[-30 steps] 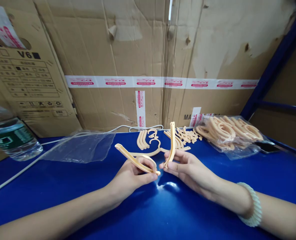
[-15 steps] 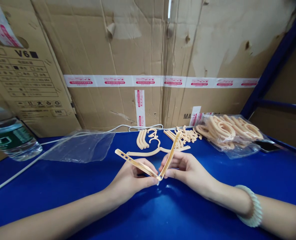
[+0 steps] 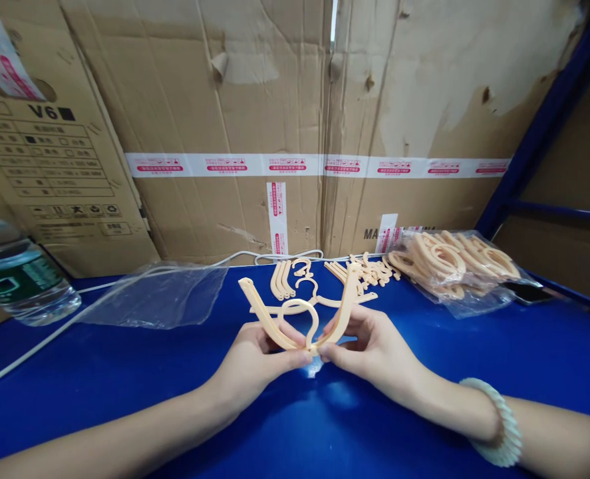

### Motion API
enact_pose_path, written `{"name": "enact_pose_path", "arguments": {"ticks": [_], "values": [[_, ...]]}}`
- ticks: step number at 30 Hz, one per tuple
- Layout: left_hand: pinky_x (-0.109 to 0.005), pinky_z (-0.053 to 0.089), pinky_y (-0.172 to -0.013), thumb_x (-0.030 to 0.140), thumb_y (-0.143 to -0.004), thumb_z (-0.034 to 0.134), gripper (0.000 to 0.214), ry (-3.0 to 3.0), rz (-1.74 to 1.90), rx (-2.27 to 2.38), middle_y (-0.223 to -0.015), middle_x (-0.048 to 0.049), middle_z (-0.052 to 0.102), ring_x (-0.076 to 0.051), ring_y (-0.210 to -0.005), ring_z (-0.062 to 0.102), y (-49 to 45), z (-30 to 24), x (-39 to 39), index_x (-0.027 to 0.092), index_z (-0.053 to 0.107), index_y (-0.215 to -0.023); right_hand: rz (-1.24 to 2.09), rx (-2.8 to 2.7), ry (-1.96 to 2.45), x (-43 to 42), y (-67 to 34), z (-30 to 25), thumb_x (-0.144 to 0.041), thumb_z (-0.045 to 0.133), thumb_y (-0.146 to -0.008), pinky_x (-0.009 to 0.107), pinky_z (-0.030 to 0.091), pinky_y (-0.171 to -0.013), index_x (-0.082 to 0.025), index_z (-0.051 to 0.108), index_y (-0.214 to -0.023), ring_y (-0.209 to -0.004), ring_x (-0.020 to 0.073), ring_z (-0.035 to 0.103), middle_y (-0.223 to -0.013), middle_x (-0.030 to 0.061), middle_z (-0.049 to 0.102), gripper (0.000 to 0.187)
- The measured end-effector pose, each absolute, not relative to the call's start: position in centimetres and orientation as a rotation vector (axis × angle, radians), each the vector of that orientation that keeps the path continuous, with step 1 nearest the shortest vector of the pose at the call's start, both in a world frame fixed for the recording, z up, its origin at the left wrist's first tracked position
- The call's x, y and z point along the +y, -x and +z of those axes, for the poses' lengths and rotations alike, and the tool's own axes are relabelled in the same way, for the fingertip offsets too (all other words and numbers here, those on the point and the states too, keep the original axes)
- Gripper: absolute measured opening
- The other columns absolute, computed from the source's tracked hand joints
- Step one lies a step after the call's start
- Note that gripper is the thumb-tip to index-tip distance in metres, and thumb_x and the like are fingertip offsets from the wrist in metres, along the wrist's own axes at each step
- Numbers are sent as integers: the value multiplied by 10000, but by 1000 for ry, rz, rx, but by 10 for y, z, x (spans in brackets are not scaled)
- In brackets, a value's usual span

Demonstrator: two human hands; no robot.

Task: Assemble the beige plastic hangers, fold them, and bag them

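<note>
Between my two hands is a cream plastic folding clothes hanger [image 3: 343, 316], its two arms angled upward in a V and its hook curving up in the middle. My left hand [image 3: 259, 356] pinches the left arm close to the centre joint. On the other side, my right hand [image 3: 374, 346] grips the right arm near the same joint. Just behind it, a second hanger [image 3: 295, 308] lies spread out on the blue table [image 3: 175, 386]. Part of that one is hidden by the hanger I hold.
Loose hanger arms [image 3: 281, 281] and a heap of small hook pieces [image 3: 374, 269] lie farther back. Bagged hanger parts [image 3: 444, 259] rest at right, beside a dark flat object [image 3: 529, 293]. A plastic bag [image 3: 159, 296], white cable [image 3: 25, 362] and water bottle [image 3: 25, 279] are at left.
The held hanger has turned: its arms now show their broad curved faces and its hook stands visible between them. Both hands keep their hold in nearly the same place.
</note>
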State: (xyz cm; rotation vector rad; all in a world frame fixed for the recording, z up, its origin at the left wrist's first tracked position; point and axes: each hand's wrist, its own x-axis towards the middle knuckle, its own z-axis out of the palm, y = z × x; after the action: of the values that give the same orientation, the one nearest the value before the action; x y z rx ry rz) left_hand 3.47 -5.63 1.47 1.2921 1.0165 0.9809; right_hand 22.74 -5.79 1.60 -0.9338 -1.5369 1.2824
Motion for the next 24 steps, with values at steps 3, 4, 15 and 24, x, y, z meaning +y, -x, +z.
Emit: {"name": "enact_pose_path", "arguments": {"ticks": [3, 4, 15, 24], "values": [[-276, 494, -706, 252, -620, 841, 149, -1326, 977, 1038, -709, -10, 762, -164, -689, 667, -34, 14, -56, 189, 724, -689, 1299, -1533, 914, -55, -225, 15, -224, 826, -649, 263, 565, -644, -189, 606, -764, -666, 137, 669, -726, -11, 677, 251], [-268, 495, -699, 251, -620, 843, 152, -1320, 984, 1045, -708, -13, 761, -160, -687, 664, -34, 14, -56, 186, 726, -693, 1320, -1536, 888, -54, -226, 15, -234, 830, -652, 266, 570, -643, -192, 598, -778, -659, 135, 669, -724, -18, 672, 267], [-237, 552, -702, 342, -560, 890, 315, -1044, 1193, 1081, -709, -30, 710, -140, -703, 660, -27, 20, -51, 135, 714, -720, 934, -2158, 798, -11, -297, 44, -360, 785, -766, 257, 499, -628, -161, 725, -852, -696, 144, 640, -781, 28, 702, 225], [-416, 507, -889, 367, -652, 758, 427, -1206, 1698, 1345, -1054, -49, 612, -239, -1003, 596, -10, 11, -33, 203, 564, -995, 211, -2667, 967, 1, -310, 51, -117, 703, -761, 307, 438, -748, -175, 653, -765, -832, 195, 595, -829, 40, 651, 77]]}}
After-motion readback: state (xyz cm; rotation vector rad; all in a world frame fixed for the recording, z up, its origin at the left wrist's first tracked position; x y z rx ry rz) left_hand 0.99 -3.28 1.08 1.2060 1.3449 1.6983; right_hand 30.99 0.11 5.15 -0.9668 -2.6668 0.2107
